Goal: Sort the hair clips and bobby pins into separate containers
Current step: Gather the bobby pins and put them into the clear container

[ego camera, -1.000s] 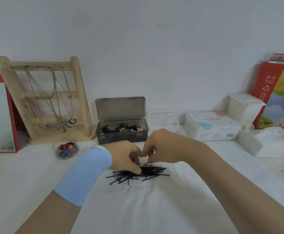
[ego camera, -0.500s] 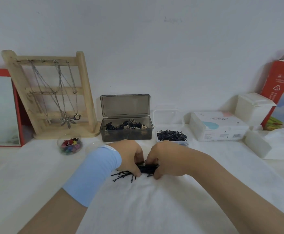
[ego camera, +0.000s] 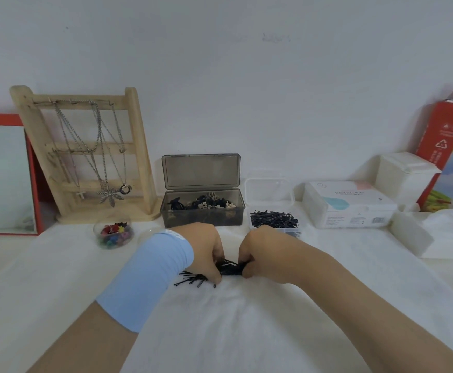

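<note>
White cloth (ego camera: 220,332) covers the work surface; a plain pale wall stands behind it.

Hand positions:
- Both of my hands are down on the cloth at centre, knuckles facing each other.
- Left hand (ego camera: 206,251): fingers curled downward, pinching one end of the loose bobby pins (ego camera: 229,268).
- Right hand (ego camera: 263,254): fingers curled round the other end of the same bundle.
- The bundle lies on the cloth between the two hands. Several stray black pins fan out from under my left hand, toward the left.
- A light blue wrist sleeve (ego camera: 150,278) covers my left wrist and lower forearm.

Containers, behind the hands:
- Grey box (ego camera: 202,218): lid raised upright at the rear. It holds dark and beige hair clips (ego camera: 206,203).
- Clear container (ego camera: 291,233): just beside the grey box, on its right, with a clear lid standing behind it. It holds a heap of sorted bobby pins (ego camera: 274,219). My right hand overlaps its near edge.
- Small glass bowl (ego camera: 99,235): left of the grey box, holding small coloured clips (ego camera: 116,232).

Other items:
- Wooden jewellery stand (ego camera: 136,146) with hanging necklaces, left of the grey box.
- Red-framed mirror (ego camera: 2,179), far left.
- White cotton-pad box (ego camera: 349,205), right of the clear container.
- White lidded tub (ego camera: 405,176) and a red carton (ego camera: 446,141), far right.
</note>
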Available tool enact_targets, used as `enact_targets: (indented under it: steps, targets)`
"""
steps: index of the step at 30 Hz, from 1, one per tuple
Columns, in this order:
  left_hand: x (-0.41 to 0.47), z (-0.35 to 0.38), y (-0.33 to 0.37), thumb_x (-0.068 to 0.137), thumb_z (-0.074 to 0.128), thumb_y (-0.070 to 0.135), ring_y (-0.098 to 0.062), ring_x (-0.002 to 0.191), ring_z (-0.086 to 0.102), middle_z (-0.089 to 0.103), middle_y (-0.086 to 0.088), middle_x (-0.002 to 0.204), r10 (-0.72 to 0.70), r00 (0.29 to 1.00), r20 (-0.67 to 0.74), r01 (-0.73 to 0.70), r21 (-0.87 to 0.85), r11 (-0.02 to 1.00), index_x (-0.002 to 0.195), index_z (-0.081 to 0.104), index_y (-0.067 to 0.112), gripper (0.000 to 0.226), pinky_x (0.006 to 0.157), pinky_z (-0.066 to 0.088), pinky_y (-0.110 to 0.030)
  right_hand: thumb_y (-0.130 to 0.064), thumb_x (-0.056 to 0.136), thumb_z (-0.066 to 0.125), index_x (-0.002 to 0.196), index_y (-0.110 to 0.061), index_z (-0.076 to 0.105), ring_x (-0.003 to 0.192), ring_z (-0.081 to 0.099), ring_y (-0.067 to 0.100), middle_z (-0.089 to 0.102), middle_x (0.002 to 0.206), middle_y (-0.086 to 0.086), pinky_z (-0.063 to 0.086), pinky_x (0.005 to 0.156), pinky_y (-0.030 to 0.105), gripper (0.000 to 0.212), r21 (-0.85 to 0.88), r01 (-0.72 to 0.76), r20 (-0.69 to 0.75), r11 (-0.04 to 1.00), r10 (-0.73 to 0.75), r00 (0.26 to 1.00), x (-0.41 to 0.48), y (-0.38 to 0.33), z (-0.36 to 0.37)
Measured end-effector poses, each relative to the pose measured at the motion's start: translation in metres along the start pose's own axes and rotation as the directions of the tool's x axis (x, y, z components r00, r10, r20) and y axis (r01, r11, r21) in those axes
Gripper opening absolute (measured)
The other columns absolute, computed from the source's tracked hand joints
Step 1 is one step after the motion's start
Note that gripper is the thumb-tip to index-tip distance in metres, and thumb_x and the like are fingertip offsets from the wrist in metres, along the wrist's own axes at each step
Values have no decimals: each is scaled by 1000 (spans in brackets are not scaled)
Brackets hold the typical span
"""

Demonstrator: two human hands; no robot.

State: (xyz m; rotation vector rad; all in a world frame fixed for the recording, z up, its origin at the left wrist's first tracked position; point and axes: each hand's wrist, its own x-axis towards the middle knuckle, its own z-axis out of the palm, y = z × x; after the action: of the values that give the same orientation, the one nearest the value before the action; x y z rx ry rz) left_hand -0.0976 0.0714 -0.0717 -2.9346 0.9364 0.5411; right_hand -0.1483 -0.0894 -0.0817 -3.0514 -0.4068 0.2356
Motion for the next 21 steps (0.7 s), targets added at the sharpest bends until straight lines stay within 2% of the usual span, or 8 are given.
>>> enact_targets:
  steps: [3, 7, 9, 12, 14, 17, 19, 21]
  targets:
    - [-1, 1, 6, 74, 74, 54, -12, 90, 62, 67, 16, 101, 23, 999, -43, -25, -36, 999, 114, 71, 34, 45, 80, 53, -27, -21, 93, 61, 108, -17, 75, 92, 64, 29, 69, 98, 9, 43, 63, 26, 21, -63, -2, 21, 998, 3, 1000, 4, 1, 2]
    - [3, 7, 12, 84, 68, 37, -17, 77, 59, 63, 11, 79, 47, 991, -122, -54, -54, 997, 102, 77, 30, 21, 55, 40, -19, -22, 92, 64, 114, -15, 72, 91, 62, 28, 68, 99, 9, 34, 52, 26, 24, -124, -3, 46, 992, 9, 999, 5, -1, 0]
    - [2, 5, 11, 84, 69, 36, -18, 79, 59, 62, 13, 79, 56, 994, -98, -60, -45, 997, 106, 76, 30, 24, 60, 46, -21, -28, 90, 68, 116, -13, 71, 87, 58, 27, 65, 96, 11, 32, 50, 26, 31, -130, -23, 84, 991, 34, 996, 6, -6, -1]
    - [-2, 3, 9, 77, 71, 53, -18, 89, 65, 69, 9, 97, 48, 999, 7, -48, -5, 999, 109, 74, 30, 39, 77, 55, -29, -24, 90, 66, 117, -11, 70, 79, 57, 29, 58, 79, 8, 38, 61, 26, 30, -175, -54, 113, 983, 75, 991, 13, -13, 2]
    - [0, 6, 12, 74, 69, 58, -19, 88, 65, 71, 6, 94, 47, 999, -17, -47, 21, 999, 103, 75, 29, 41, 72, 55, -29, -19, 91, 63, 113, -10, 71, 73, 51, 27, 48, 67, 4, 38, 59, 26, 25, -183, -37, 96, 982, 56, 994, 12, -14, 3]
    - [4, 9, 19, 83, 66, 44, -24, 76, 62, 65, 3, 76, 79, 986, -146, -77, 19, 997, 95, 78, 27, 24, 55, 40, -22, -15, 93, 60, 111, -9, 71, 79, 52, 26, 58, 82, 9, 40, 64, 26, 22, -152, 9, 66, 988, 1, 998, 4, -8, 1]
    - [4, 4, 18, 86, 66, 39, -20, 71, 59, 63, 4, 70, 104, 980, -172, -111, -30, 993, 95, 79, 28, 19, 55, 37, -22, -17, 94, 59, 110, -12, 71, 83, 53, 25, 60, 88, 10, 44, 70, 28, 21, -118, 29, 24, 993, -26, 999, -2, -4, -5]
    - [2, -5, 15, 87, 66, 38, -16, 66, 55, 60, 8, 66, 132, 969, -207, -153, -90, 984, 97, 78, 30, 18, 59, 39, -23, -17, 93, 60, 105, -14, 73, 82, 53, 26, 60, 82, 8, 43, 65, 29, 18, -90, 45, -47, 995, -49, 998, -6, 2, -16]
